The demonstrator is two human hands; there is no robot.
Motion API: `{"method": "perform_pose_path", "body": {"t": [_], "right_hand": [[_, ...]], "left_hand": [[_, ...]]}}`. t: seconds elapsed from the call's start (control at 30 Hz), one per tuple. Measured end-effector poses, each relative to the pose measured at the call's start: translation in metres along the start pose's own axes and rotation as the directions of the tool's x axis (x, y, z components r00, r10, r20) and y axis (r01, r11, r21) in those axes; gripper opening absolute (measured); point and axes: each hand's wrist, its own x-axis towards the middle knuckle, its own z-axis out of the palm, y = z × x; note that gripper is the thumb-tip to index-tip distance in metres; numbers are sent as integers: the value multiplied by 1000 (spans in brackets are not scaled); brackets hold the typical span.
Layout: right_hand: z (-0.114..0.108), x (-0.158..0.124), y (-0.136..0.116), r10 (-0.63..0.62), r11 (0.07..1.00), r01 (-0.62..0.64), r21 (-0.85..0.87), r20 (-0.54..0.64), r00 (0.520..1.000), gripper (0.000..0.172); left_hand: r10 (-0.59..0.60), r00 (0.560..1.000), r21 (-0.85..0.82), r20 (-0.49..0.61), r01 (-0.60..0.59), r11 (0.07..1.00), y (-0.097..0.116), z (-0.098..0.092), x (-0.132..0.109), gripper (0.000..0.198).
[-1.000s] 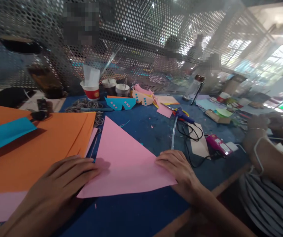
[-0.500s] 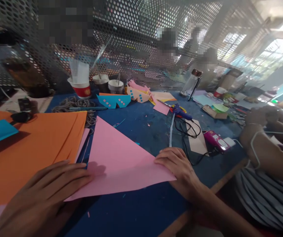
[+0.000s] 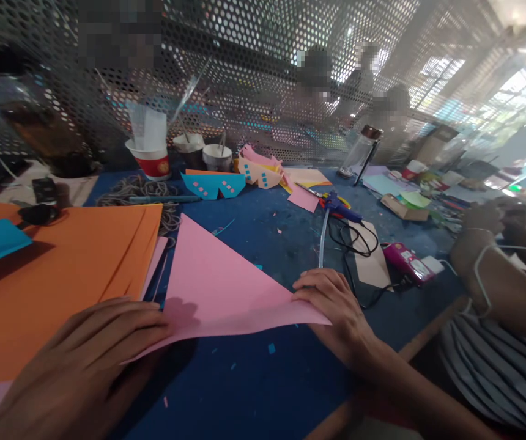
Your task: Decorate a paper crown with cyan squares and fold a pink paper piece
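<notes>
A: Item and location?
B: Pink paper triangle (image 3: 217, 287) — on the blue table (image 3: 263, 379), just beside the orange sheets (image 3: 61, 275), near edge raised.
A: Left hand (image 3: 93, 354)?
B: Fingers stretched out flat, pressing the left corner.
A: Right hand (image 3: 331, 305)?
B: Fingers pinched on the right corner — the paper's tip lies over the thumb.

the folded paper triangle (image 3: 217, 287) is set on the table (image 3: 267, 379), flanked by the left hand (image 3: 84, 360) and right hand (image 3: 331, 305). a stack of paper sheets (image 3: 61, 275) is spread to its left; a glue gun (image 3: 339, 209) is laid behind the right hand, paper cups (image 3: 153, 164) farther back.
</notes>
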Motion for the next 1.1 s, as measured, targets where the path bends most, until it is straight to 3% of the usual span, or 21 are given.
{"method": "perform_pose_path", "body": {"t": [0.1, 0.3, 0.6, 0.73, 1.1], "right_hand": [[3, 2, 1, 9, 1000, -9, -8, -15, 1000, 18], [8, 5, 6, 71, 997, -70, -44, 16, 997, 2], [8, 12, 8, 172, 980, -160, -115, 108, 979, 11], [10, 15, 7, 195, 975, -182, -131, 92, 977, 16], [14, 14, 1, 203, 971, -195, -138, 43, 978, 17]], "left_hand": [[-22, 1000, 60, -19, 23, 998, 4, -1, 3, 18], [-64, 997, 57, -34, 66, 996, 9, 1, 7, 30], [12, 998, 165, -55, -2, 986, 7, 6, 16, 41], [18, 999, 205, -39, -10, 979, 8, 7, 18, 51], [1, 999, 226, -34, 7, 974, 11, 6, 22, 39]]}}
